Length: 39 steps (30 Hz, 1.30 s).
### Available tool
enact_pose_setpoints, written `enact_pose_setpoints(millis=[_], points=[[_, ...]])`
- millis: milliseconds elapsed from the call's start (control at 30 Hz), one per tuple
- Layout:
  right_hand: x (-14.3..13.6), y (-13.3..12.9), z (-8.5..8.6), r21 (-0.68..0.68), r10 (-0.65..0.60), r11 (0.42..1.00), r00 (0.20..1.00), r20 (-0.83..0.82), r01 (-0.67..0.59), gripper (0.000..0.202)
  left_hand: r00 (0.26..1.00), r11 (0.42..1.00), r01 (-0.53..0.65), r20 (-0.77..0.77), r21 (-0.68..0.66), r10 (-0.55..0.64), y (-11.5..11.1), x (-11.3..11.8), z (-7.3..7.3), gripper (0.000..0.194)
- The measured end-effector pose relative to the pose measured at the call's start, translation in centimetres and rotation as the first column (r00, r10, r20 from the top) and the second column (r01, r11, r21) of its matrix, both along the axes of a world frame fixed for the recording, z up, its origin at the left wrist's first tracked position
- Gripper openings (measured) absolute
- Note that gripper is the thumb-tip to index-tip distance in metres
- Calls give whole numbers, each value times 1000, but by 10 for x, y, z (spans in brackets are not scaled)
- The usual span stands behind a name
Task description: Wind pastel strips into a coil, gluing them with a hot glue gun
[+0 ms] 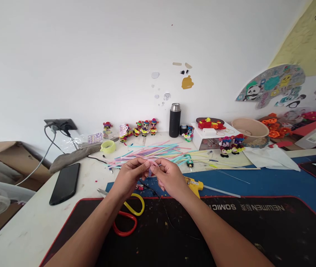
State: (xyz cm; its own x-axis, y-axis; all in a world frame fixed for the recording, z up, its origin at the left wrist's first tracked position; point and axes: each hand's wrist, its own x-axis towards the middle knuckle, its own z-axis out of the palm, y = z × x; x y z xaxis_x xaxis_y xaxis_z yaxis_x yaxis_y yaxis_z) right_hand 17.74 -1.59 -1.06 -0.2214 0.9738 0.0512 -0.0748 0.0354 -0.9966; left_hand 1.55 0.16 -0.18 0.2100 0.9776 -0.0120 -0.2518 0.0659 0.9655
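My left hand (131, 175) and my right hand (171, 176) meet at the middle of the view, above the near edge of the blue mat. Both are closed, thumbs and fingertips pinching a small pink strip (154, 163) between them. Much of the strip is hidden by the fingers. Just behind the hands lies a loose pile of pastel strips (158, 151). Scissors with one yellow and one red handle (125, 224) lie beneath my left forearm. A yellow glue gun (194, 186) rests beside my right wrist, with a clear stick at its rear.
A black desk mat (158, 244) spans the front. At the left are a phone (65, 184) and yellow tape (108, 146). Small figures (145, 128), a black flask (175, 121), a white box (206, 139) and a pink bowl (249, 128) stand along the wall.
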Motion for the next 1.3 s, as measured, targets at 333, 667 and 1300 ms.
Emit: enact_pose_setpoints(millis=[333, 667, 1300], points=[[2, -1, 0, 85, -44, 996, 988, 150, 31, 37, 991, 996, 48, -127, 79, -38, 6, -16, 3, 39], [1, -5, 3, 106, -47, 994, 963, 266, 19, 27, 954, 988, 101, -293, 115, -64, 5, -17, 9, 32], [2, -3, 3, 79, -65, 996, 972, 225, 48, 29, 972, 997, 53, -231, 61, -38, 6, -14, 2, 36]])
